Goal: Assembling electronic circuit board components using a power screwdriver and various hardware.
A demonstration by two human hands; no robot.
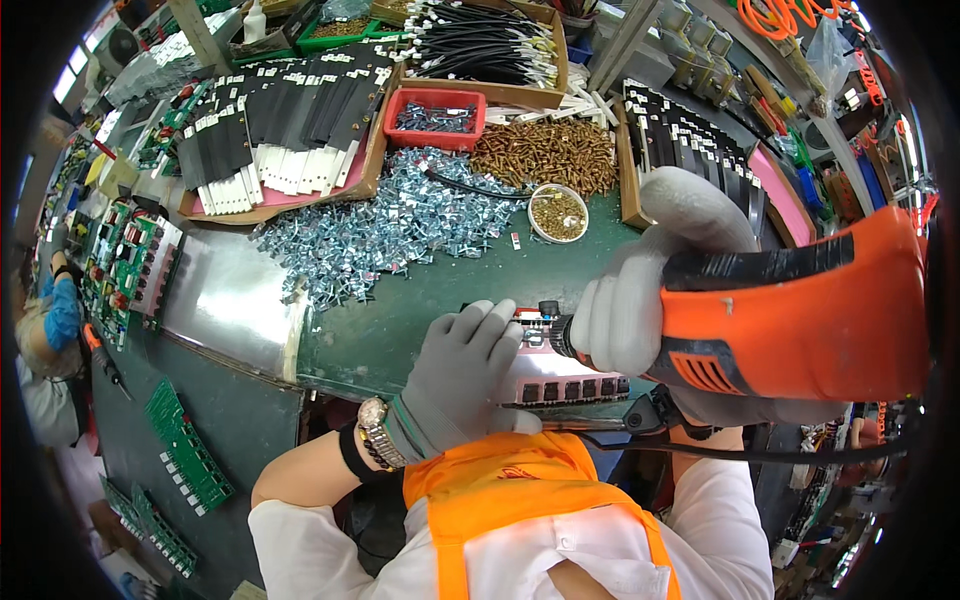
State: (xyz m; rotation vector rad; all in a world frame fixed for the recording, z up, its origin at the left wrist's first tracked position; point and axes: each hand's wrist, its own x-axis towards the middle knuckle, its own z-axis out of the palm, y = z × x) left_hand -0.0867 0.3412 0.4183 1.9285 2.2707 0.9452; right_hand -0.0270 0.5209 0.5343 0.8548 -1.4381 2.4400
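Observation:
My right hand [640, 290], in a grey glove, is wrapped round an orange and black electric drill [800, 310]. The drill's black chuck points left over a circuit board [570, 390] with a row of black components along its near edge. My gloved left hand [460, 370] lies across the left end of that board, fingers over its far side and thumb by its near edge, holding it. The drill's tip and part of the board are hidden by my hands and the tool.
Behind the board lie heaps of silver screws with clips [390, 220] and brass screws [545, 157]. A round white tub [558, 236] and red bin [398, 102] hold small parts. Green circuit boards [190, 450] lie left, near another person's arm [62, 310]. A black cable [760, 455] trails right.

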